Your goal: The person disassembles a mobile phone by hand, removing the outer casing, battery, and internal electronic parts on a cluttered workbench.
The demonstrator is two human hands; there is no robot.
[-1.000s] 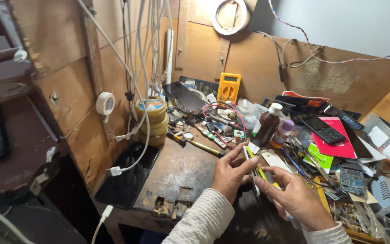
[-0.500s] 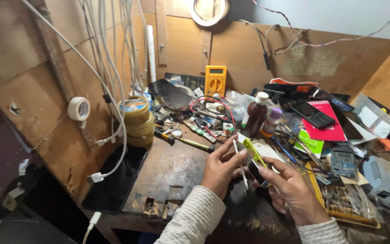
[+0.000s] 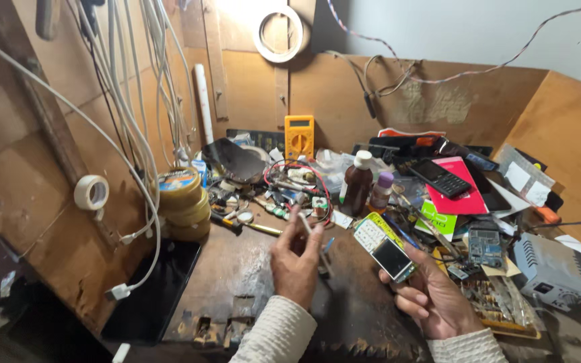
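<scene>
Over the cluttered wooden bench, the right hand grips a small phone with a yellow-green edge, screen up, held just above the surface. The left hand pinches a thin pale tool, possibly tweezers, beside it. A brown bottle and yellow multimeter stand behind.

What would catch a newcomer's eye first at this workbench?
At centre, the right hand holds a small keypad phone with a green edge, while the left hand pinches a thin tool beside it. Behind them a yellow multimeter leans against the back wall amid clutter. A bundle of white cables hangs down at the left.
</scene>
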